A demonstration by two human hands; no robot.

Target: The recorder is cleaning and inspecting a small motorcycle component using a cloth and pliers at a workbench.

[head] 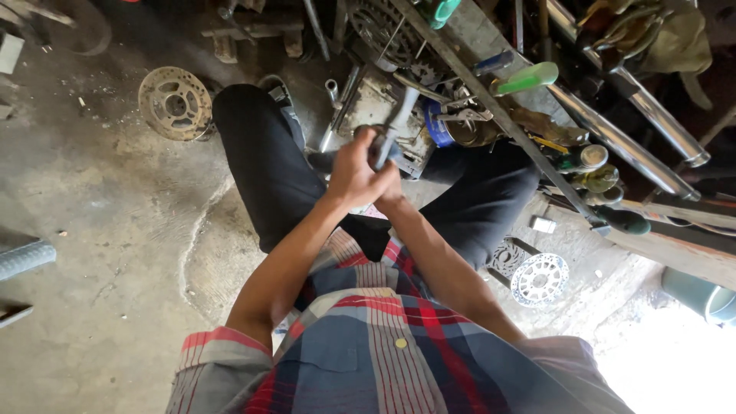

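Note:
I look down at my lap as I sit on a concrete floor. My left hand (pixel 354 170) is closed around the grey handle of a metal tool (pixel 400 116) that points away from me toward a greasy metal part (pixel 383 103) between my knees. My right hand (pixel 391 195) lies mostly hidden under and behind the left one, and seems to grip the same handle lower down. Black trousers and a plaid shirt fill the lower middle of the view.
A brake disc (pixel 175 103) lies on the floor at the far left, another disc (pixel 539 278) at the right by my leg. A slanted metal bar (pixel 498 115), chrome fork tubes (pixel 629 146), green-handled tools (pixel 529 77) and several cans crowd the upper right. A bucket (pixel 701 295) stands at the right edge.

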